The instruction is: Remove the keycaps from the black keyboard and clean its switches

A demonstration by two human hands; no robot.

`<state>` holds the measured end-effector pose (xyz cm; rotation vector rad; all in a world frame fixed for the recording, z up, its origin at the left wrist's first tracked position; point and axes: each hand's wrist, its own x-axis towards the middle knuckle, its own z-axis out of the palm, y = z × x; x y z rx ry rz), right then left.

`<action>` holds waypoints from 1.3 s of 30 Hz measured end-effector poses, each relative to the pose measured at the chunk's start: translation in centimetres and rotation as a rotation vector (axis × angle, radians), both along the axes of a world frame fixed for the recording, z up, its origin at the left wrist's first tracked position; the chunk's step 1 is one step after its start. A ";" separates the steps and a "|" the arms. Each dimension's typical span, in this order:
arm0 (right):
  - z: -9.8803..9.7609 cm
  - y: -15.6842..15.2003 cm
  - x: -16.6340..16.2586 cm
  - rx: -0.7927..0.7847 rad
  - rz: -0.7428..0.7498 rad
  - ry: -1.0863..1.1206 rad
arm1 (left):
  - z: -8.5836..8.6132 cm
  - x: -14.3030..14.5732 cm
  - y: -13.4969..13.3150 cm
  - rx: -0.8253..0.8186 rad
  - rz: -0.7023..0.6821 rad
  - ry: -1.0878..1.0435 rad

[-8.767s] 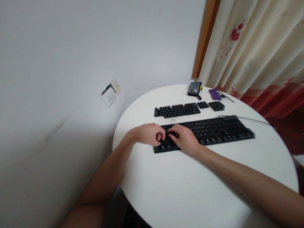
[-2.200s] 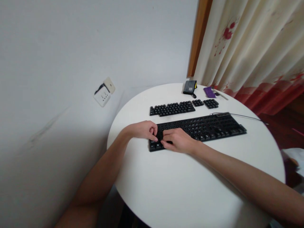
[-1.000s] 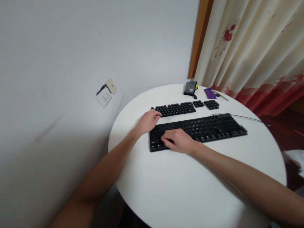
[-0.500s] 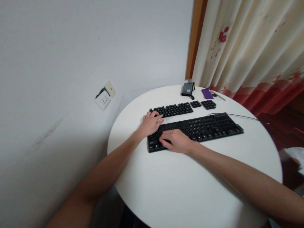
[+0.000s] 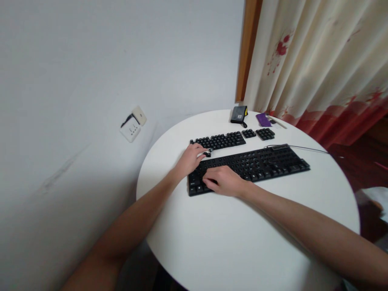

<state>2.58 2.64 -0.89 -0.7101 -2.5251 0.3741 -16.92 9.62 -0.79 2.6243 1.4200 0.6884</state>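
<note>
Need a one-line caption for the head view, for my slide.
The left hand pinches a black keycap beside laid-out keycap rows; the right hand rests on the black keyboard.

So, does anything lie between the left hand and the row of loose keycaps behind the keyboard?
Nothing visible does. The left hand is close beside the row of loose keycaps, one small black keycap at its fingertips. The keyboard lies nearer, under the right hand.

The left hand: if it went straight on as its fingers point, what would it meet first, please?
The left hand would first meet the single black keycap at its fingertips, perhaps touching it; beyond, probably the keycap row.
</note>
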 end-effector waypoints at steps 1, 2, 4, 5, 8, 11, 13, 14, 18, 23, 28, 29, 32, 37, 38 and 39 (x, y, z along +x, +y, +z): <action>0.0 0.0 0.0 -0.001 -0.001 0.000 | -0.1 0.0 0.3 -0.012 -0.011 -0.028; 0.0 0.0 0.0 -0.002 -0.002 0.000 | -0.1 0.0 0.6 -0.026 -0.024 -0.048; 0.0 -0.1 0.0 -0.001 -0.004 0.001 | -0.2 0.0 1.1 -0.050 -0.050 -0.072; 0.0 -0.1 0.0 0.000 -0.005 0.002 | -0.3 0.0 1.2 -0.060 -0.064 -0.079; 0.0 0.0 0.0 0.004 -0.006 -0.002 | -0.4 0.1 1.6 -0.099 -0.105 -0.096; -0.2 0.1 -0.1 0.005 -0.003 0.003 | -0.6 0.3 1.7 -0.137 -0.103 -0.121; -0.2 0.1 -0.1 -0.001 0.000 0.015 | -0.6 0.3 1.8 -0.156 -0.077 -0.125; -0.2 0.0 -0.1 -0.009 0.001 0.026 | -0.5 0.4 1.8 -0.166 -0.063 -0.125; -0.1 0.2 0.0 -0.074 -0.050 0.139 | 0.2 0.3 1.3 -0.168 -0.039 -0.152; 0.1 1.8 1.2 -0.064 -0.339 0.375 | 1.9 0.2 -0.8 -0.087 -0.095 -0.218; -0.2 3.1 2.2 -0.063 -0.331 0.441 | 2.5 0.5 -2.3 -0.061 -0.182 -0.279; -0.2 3.1 2.2 -0.065 -0.302 0.440 | 2.5 0.6 -2.4 -0.061 -0.197 -0.281; -0.4 2.9 1.9 -0.055 -0.230 0.429 | 2.4 1.0 -2.5 -0.076 -0.237 -0.264; -0.6 2.9 1.8 -0.069 -0.219 0.423 | 2.8 1.4 -2.9 -0.107 -0.279 -0.254; -0.7 2.9 1.9 -0.075 -0.220 0.420 | 2.8 1.4 -2.9 -0.124 -0.283 -0.265; -0.8 3.0 1.9 -0.081 -0.222 0.415 | 2.8 1.4 -3.0 -0.149 -0.281 -0.277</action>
